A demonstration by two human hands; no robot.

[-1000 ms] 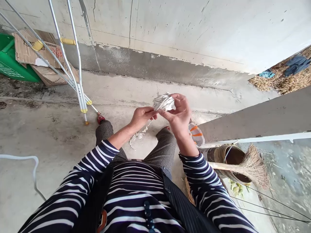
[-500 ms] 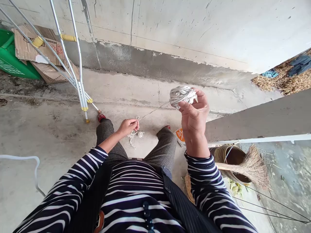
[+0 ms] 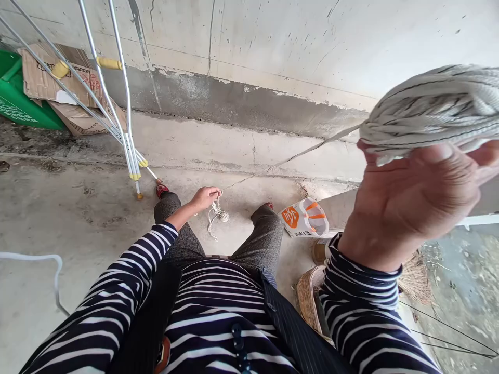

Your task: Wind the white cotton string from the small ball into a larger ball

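High on the right, close to the camera, my right hand [image 3: 413, 192] is closed on a big wound ball of whitish cord [image 3: 436, 111] with dark streaks. From the ball a twisted strand [image 3: 290, 160] runs down leftward to my left hand [image 3: 206, 197]. That hand is pinched on the strand's other end, above my left knee. Just under its fingers dangle loose white string [image 3: 212, 221] and a small white string ball [image 3: 223, 216]; whether the small ball hangs or lies on the floor I cannot tell.
Metal crutches [image 3: 127, 130] with yellow grips lean at the left, before flattened cardboard [image 3: 47, 78] and a green bin [image 3: 19, 98]. A white-orange bag [image 3: 302, 221], a woven basket [image 3: 310, 293] and a straw broom [image 3: 417, 280] stand right. A white hose [image 3: 35, 256] lies left.
My right hand has lifted the cord ball up and right, much closer to the camera, and the strand between the hands is longer. My left hand has barely shifted.
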